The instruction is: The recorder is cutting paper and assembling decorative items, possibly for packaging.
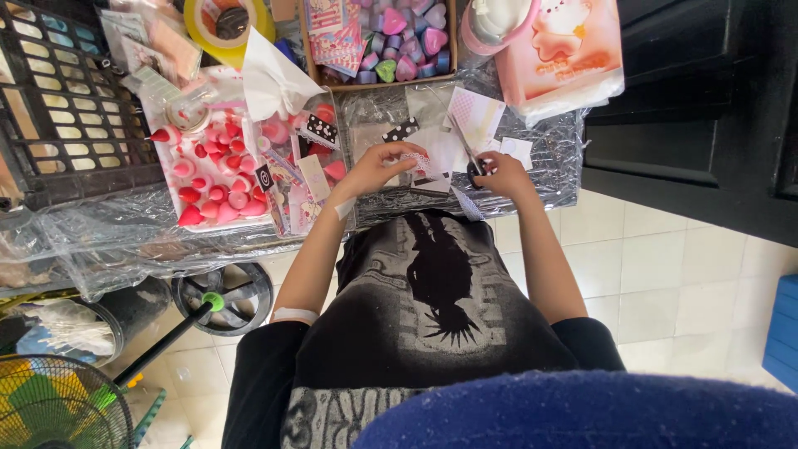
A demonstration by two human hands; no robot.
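Head view looked straight down at my two hands working at the near edge of the surface (540,158), which was wrapped in clear crinkled plastic. My left hand (378,166) pinched a small strip of patterned paper (416,158) between thumb and fingertips, holding it just above the pile of paper scraps (440,145). My right hand (503,175) was curled closed around the dark handles of a pair of scissors (470,158), whose blades pointed away from me over the scraps, close beside the strip. Both hands sat near each other, just in front of my black printed shirt.

Left of my left hand stood a white tray (179,195) filled with pink and red heart-shaped pieces (220,187), and beside it lay small cards and stickers, some black with white dots. Farther back, a cardboard box (453,50) held pastel heart shapes in purple, pink and green. A roll of yellow tape (224,25) lay beyond the tray, and a pink and white bag (573,50) stood at the far right corner. A black plastic crate (66,108) rested at the left end. A fan (58,403) stood on the tiled floor below.
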